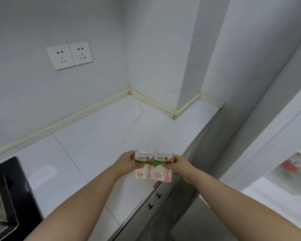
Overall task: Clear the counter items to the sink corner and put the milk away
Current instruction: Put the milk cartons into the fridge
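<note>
Cardboard milk cartons [144,171], one clasped in each grip, left hand [127,162] and right hand [182,166]; putting-away step, so probably carry them rightward.

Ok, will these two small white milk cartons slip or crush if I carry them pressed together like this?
Probably stiff: the left white cardboard milk carton and right white cardboard milk carton show square edges under the left hand and right hand. Their smooth printed faces might slide apart if grip loosens.
</note>
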